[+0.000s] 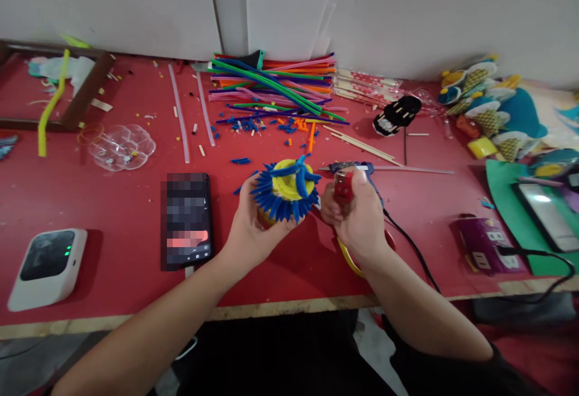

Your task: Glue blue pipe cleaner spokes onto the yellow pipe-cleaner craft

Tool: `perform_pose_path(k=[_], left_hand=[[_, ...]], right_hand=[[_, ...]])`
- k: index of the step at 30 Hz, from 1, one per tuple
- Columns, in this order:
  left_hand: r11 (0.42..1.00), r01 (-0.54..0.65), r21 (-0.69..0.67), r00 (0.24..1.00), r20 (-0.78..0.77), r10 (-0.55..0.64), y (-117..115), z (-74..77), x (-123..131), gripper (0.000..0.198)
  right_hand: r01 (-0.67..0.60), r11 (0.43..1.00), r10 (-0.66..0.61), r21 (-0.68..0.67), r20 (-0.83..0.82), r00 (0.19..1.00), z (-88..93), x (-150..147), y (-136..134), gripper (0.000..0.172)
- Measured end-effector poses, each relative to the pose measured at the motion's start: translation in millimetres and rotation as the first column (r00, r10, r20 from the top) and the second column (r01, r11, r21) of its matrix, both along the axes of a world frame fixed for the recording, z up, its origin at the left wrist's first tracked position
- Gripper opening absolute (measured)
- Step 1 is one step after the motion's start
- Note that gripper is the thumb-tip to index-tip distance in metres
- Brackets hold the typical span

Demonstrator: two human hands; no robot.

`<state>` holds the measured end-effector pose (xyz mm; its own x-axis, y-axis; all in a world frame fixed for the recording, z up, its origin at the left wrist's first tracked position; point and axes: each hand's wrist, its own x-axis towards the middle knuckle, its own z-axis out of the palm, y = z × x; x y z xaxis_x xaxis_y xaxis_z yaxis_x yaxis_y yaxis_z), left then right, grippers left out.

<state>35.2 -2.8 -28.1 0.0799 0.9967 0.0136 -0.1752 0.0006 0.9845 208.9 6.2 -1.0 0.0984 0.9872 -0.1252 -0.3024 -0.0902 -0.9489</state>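
My left hand [253, 221] is wrapped round a blue and yellow pipe-cleaner craft [284, 188], with blue spikes ringing its yellow middle. Just to the right, my right hand [359, 212] grips a red lighter [344, 186], thumb over its top; I see no flame. Behind that hand lies a blue glue gun [350, 167] with a black cord. Yellow-handled scissors [350, 257] are partly hidden under the right wrist. Short blue pipe-cleaner pieces [240, 160] rest on the red table beyond the craft.
Colourful pipe cleaners [271, 85] are piled at the back. A phone [187, 221] and a white device [49, 269] lie to the left, near a clear flower-shaped tray [122, 147]. On the right are a purple box [491, 244], a green sheet [506, 203] and a black furry piece [397, 116].
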Motion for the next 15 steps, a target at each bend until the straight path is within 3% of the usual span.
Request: perform_pose_path(k=[3, 9, 12, 15], left_hand=[[0.996, 0.062, -0.060, 0.998, 0.026, -0.061, 1.3, 8.6, -1.5, 0.072], [0.987, 0.123, -0.104, 0.992, 0.052, -0.118, 3.4, 23.1, -3.1, 0.065], [0.994, 0.067, -0.085, 0.998, -0.011, -0.068, 2.1, 20.2, -3.3, 0.053], [1.000, 0.015, -0.004, 0.997, -0.073, -0.015, 0.1, 8.0, -5.6, 0.047]], right_hand=[[-0.044, 0.999, 0.044, -0.027, -0.018, 0.999, 0.8, -2.0, 1.3, 0.058], [-0.207, 0.977, 0.210, 0.046, -0.082, 0.974, 3.7, -6.5, -8.3, 0.050], [-0.163, 0.975, 0.170, 0.149, -0.037, 0.985, 3.7, -4.2, -14.6, 0.046], [-0.134, 0.957, 0.105, 0.258, 0.122, 0.987, 0.4, 1.9, -18.7, 0.045]])
